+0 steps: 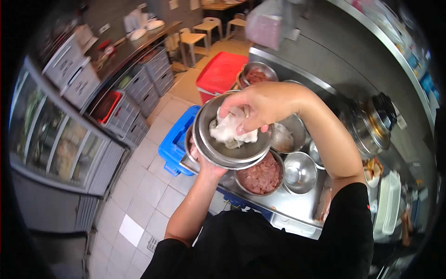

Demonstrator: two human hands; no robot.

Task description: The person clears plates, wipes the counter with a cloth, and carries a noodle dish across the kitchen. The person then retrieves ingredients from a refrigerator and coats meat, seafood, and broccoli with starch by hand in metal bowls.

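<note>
My left hand point(212, 166) grips the lower rim of a steel bowl point(202, 139), which is tilted above the counter. Inside the bowl lies a wet white mass point(230, 128), soft and folded. From above, my right hand point(251, 109) reaches into the bowl with its fingers curled round the white mass. Just below the bowl's right side, another bowl holds pinkish minced meat point(261, 176). Beside it stands a steel bowl point(300, 173) with a shiny inside. A further bowl with a pale mass point(282, 138) is partly behind my right forearm.
A blue bin point(179, 142) and a red cooler point(223, 69) stand beyond the steel counter point(304, 204). A bowl of reddish meat point(257, 76) sits at its far end. Pots point(367, 132) and stacked white trays point(389, 202) are at the right, a glass-door fridge point(51, 139) at the left.
</note>
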